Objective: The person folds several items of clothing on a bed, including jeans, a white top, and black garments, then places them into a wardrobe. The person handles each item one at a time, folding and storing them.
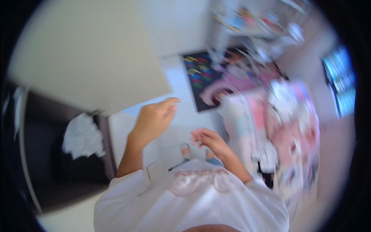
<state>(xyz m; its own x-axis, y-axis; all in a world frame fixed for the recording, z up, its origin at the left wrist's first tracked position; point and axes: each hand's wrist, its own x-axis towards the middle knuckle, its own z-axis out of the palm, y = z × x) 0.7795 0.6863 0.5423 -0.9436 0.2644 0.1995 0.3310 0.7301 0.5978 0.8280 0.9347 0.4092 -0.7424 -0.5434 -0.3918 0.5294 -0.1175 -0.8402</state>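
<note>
My left hand [156, 119] is raised in front of my chest near the lower edge of a cream cabinet door [95, 55]. Its fingers are loosely bent, and I see nothing in them. Lower and to the right, my right hand [210, 142] hovers with its fingers curled and apart, holding nothing visible. It is nearest to a bed with pink, patterned bedding [256, 110]. On the bedding lie a white cloth [265, 156] and a larger white bundle [282, 97]. A white garment [83, 136] hangs in the dark cabinet interior [69, 177] on the left.
A black mat with coloured marks [200, 84] lies on the pale floor [176, 78], partly under a pink item [237, 76]. Behind it stands a white shelf [252, 32] holding blurred, colourful things. A bright window or screen [342, 81] is at the far right.
</note>
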